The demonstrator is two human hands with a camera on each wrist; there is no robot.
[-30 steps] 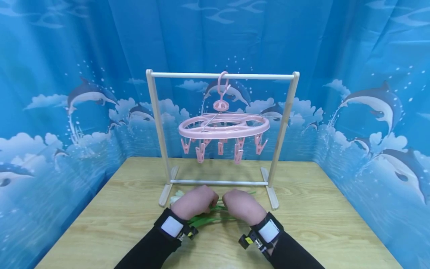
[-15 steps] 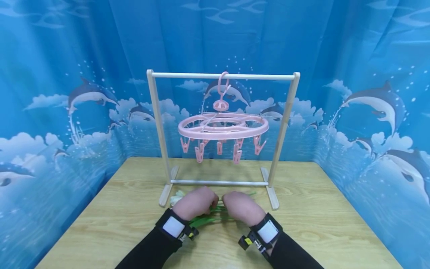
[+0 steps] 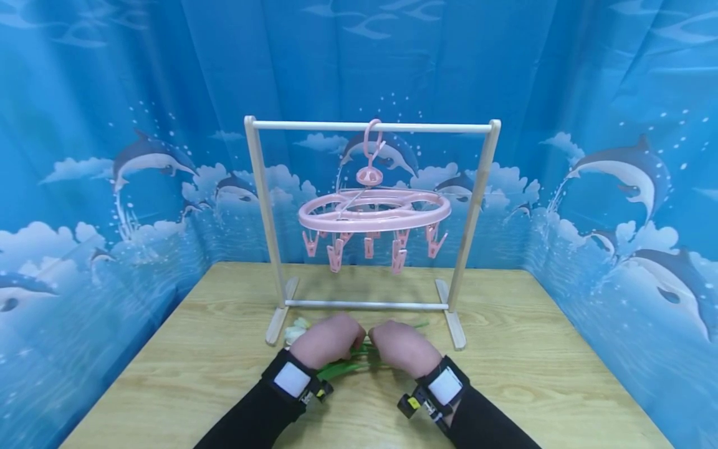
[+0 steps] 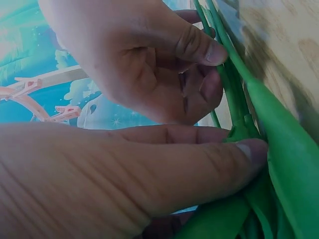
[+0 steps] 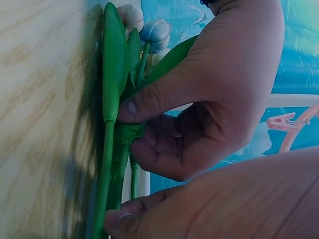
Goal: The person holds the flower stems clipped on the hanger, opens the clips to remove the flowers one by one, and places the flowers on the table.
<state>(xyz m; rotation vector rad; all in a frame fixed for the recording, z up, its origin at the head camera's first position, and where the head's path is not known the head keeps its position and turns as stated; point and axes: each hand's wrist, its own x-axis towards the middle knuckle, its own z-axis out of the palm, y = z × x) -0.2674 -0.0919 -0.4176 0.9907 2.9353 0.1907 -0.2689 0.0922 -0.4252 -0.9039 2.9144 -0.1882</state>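
A bunch of white tulips lies on the table, blooms to the left and green stems to the right. My left hand pinches the bunch between thumb and fingers where the green leaves meet the stems. Close beside it, my right hand pinches the stems with thumb and fingertips. One leafed stem runs along the table side of both thumbs. In the head view the hands hide the middle of the bunch.
Behind the hands stands a wooden rack with white crossbars. From its top bar hangs a pink round clip hanger with several clothespins. A blue dolphin curtain surrounds the wood-grain table.
The fingers of both hands have come very slightly closer together. Both hands keep their hold, and the tulips stay in place on the table.
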